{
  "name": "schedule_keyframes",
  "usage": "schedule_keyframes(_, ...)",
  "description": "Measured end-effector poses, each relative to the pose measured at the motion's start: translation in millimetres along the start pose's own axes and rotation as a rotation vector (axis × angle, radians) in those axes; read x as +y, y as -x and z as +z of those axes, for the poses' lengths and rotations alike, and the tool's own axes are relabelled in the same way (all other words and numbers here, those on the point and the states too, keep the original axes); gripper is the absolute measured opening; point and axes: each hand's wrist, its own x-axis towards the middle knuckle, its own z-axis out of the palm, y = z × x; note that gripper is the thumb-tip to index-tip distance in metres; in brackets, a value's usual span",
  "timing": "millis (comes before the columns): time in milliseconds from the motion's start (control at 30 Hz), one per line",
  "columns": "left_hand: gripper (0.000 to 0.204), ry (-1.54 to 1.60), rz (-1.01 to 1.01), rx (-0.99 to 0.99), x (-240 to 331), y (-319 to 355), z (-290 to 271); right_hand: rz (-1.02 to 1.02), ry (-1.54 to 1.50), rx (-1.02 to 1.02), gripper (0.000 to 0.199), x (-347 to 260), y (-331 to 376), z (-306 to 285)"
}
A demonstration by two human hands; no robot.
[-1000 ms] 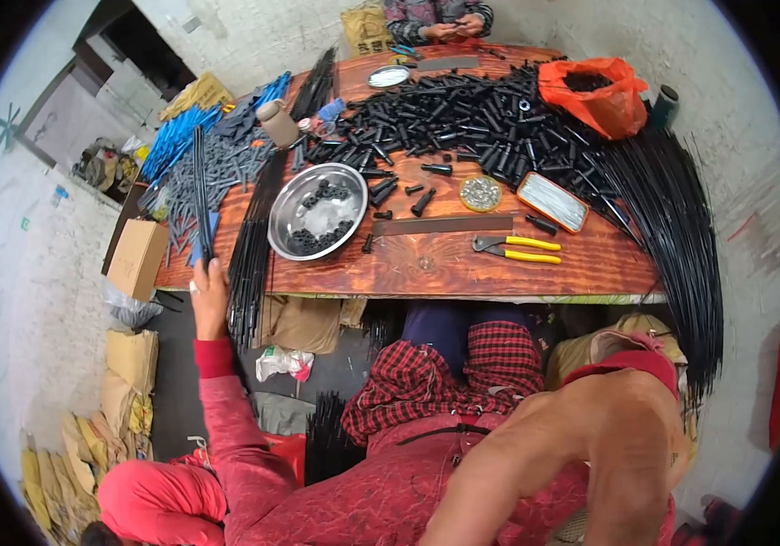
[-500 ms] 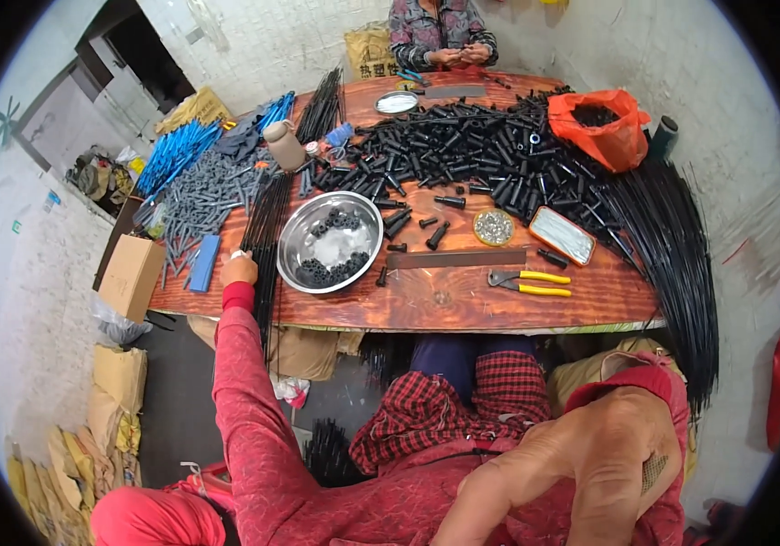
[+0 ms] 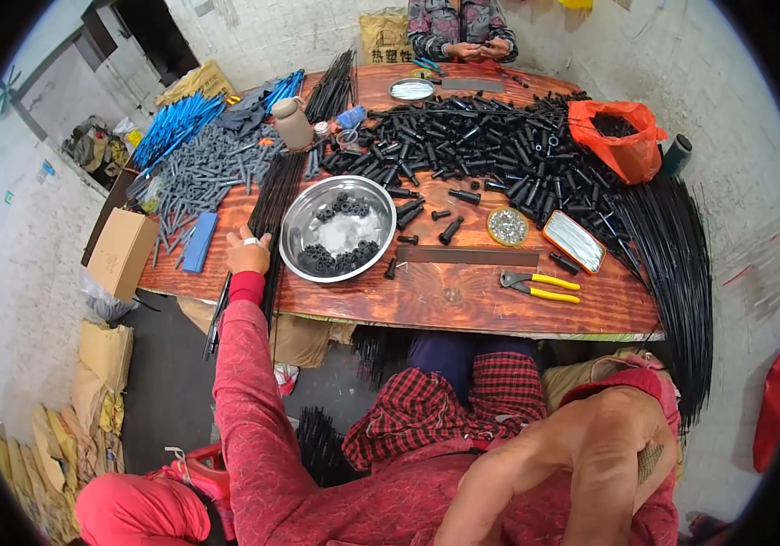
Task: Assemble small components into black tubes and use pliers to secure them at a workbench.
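Note:
My left hand (image 3: 248, 255) is at the table's left front, closed round some thin black rods (image 3: 216, 318) whose ends show left of my wrist and past the table edge. Beside it lies a larger bundle of the same black rods (image 3: 273, 202). Just right of the bundle stands a steel basin (image 3: 293, 255) with small black ring-shaped parts (image 3: 343, 261) inside. My right hand (image 3: 590, 446) is raised very close to the view at the lower right, bent at the knuckles. Its fingertips run out of the picture, so what they do is hidden.
Black tubular parts (image 3: 472, 136) heap across the table, grey ones (image 3: 212, 168) at left. Yellow-handled pliers (image 3: 540, 287), a metal strip (image 3: 463, 257), a round dish (image 3: 507, 227) and an orange bag (image 3: 622, 155) lie rightward. A person (image 3: 463, 32) works opposite.
My left hand has moved slightly right and away from me, and rod ends now show left of its wrist. My right hand stays nearly where it was. The view has shifted a little.

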Motion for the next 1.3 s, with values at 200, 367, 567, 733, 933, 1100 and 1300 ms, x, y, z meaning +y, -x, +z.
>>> schedule_keyframes(200, 0.053, -0.063, 0.034, -0.024, 13, -6, -9, -0.85, 0.314, -0.266, 0.033, 48, -3, -18)
schedule_keyframes(367, 0.044, -0.058, 0.101, 0.146, 5, 2, -12, -0.056, -0.137, -0.147, 0.035, 3, 11, -10)
schedule_keyframes(567, 0.041, -0.023, 0.134, 0.188, 19, 7, -24, -0.103, -0.065, -0.199, 0.037, -3, 18, -15)
schedule_keyframes(733, 0.041, 0.113, 0.145, 0.234, 18, 14, -25, 0.059, -0.047, -0.278, 0.041, -3, 31, -30)
schedule_keyframes(933, 0.037, 0.009, 0.1, 0.296, -10, 14, -5, 0.015, 0.196, -0.17, 0.032, 2, 54, -17)
schedule_keyframes(1100, 0.04, 0.087, 0.05, 0.253, -9, 9, 5, 0.298, 0.391, 0.118, 0.039, -7, 87, -15)
schedule_keyframes(1300, 0.052, 0.069, 0.156, 0.138, -17, 7, -2, 0.42, 0.466, 0.324, 0.05, -2, 120, -18)
